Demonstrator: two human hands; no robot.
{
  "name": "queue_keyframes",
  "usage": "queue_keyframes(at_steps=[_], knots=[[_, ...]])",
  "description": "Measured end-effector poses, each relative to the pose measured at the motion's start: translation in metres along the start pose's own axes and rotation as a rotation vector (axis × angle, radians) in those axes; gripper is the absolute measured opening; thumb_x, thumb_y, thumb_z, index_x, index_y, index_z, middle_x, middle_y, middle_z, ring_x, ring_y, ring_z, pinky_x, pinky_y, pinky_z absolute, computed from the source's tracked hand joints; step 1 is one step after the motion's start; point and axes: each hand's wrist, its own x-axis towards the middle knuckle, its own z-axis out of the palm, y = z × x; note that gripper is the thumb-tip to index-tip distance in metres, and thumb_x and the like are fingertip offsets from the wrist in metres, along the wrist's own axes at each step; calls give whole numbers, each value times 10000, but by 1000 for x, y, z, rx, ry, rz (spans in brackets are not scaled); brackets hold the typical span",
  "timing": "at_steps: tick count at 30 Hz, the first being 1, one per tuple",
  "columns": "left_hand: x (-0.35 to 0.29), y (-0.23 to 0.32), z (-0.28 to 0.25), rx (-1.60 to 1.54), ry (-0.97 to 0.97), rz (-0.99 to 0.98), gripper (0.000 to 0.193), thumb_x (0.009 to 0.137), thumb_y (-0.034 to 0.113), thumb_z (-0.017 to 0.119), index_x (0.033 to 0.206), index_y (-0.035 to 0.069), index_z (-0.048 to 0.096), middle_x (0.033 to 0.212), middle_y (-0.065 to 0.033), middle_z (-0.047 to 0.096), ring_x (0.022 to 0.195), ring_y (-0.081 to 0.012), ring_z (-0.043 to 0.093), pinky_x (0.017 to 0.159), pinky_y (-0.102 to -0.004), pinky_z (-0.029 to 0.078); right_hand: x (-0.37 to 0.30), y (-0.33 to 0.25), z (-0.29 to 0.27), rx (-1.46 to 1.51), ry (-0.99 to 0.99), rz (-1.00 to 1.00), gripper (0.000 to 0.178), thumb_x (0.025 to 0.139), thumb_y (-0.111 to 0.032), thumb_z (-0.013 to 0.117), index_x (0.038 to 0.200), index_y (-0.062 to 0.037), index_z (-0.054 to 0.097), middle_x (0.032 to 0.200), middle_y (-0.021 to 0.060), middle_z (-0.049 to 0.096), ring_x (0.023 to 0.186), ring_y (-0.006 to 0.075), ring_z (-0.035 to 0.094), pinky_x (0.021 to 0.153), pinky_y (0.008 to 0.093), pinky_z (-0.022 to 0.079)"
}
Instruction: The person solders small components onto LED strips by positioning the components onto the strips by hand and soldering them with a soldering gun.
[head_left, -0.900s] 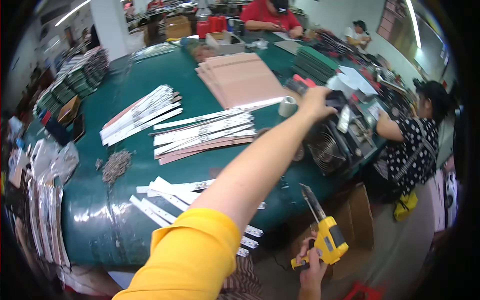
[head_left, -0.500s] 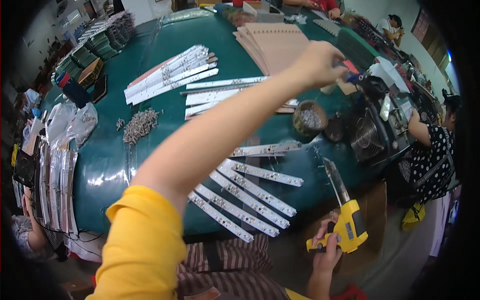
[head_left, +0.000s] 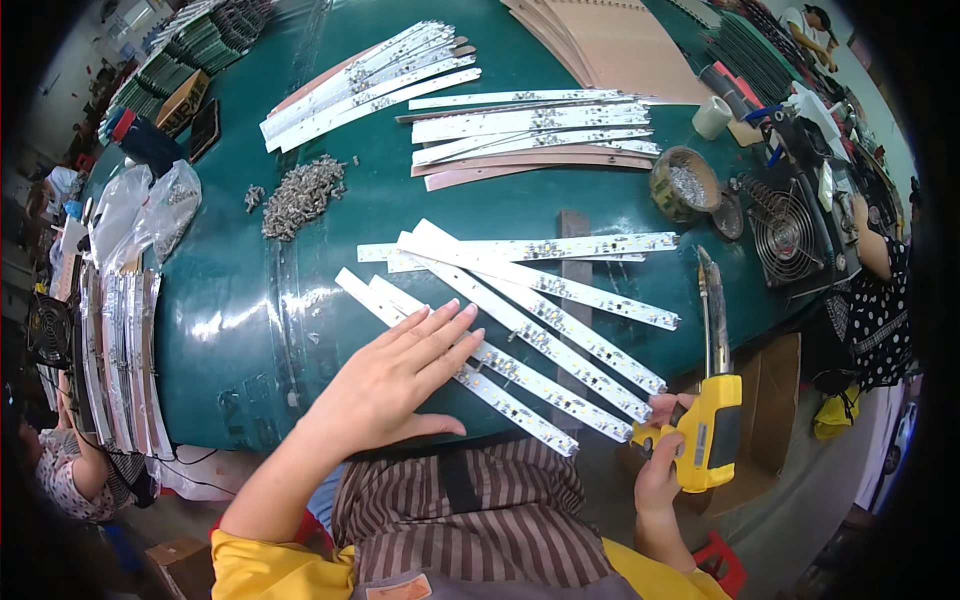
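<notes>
My left hand lies flat with its fingers stretched over two white LED strips near the table's front edge. It holds nothing. More LED strips fan out just beyond and to the right, lying across one another, their near ends toward me. At the right, my right hand is wrapped round the handle of a yellow soldering gun. Its long metal tip points up and away, to the right of the strips' ends. A dark flat bar shows partly beneath the strips.
Beyond lie two stacks of LED strips and a heap of small metal parts. A round tin, a white roll and a fan stand right. Plastic bags lie left. Other people sit at both sides.
My left hand has come back from the tools at the far right and now lies on the near strips. The view has shifted; the soldering gun stays in my right hand.
</notes>
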Motion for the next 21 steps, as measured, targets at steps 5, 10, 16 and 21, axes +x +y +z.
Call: queue_keyframes(at_steps=[5,10,16,21], knots=[[-21,-5,24,-31,52,-28,954,683,507,755,1404,-12,407,1503,-214,349,1373,-375,375,1131,-466,317,-10,-3,12,-19,-42,29,516,999,-447,470,1289,-27,395,1122,169,609,974,195,607,835,301,470],[-28,-15,15,-127,102,-51,830,710,433,785,1361,14,484,1483,-207,385,1373,-373,377,1124,-459,331,-17,-11,22,60,-42,94,531,997,-463,464,1291,-27,391,1098,179,608,958,209,601,851,306,463],[-10,-78,-10,-5,627,-454,137,762,58,718,898,39,715,888,-132,646,867,-313,629,760,-393,500,-13,-6,20,100,-48,108,505,1002,-451,460,1294,-47,381,1035,150,610,913,185,596,821,289,448],[6,-136,-23,138,722,-526,125,757,95,730,869,42,715,850,-110,637,866,-300,610,782,-396,467,-11,-12,26,128,-53,130,495,993,-458,481,1275,-63,384,937,116,629,831,153,593,784,265,441]])
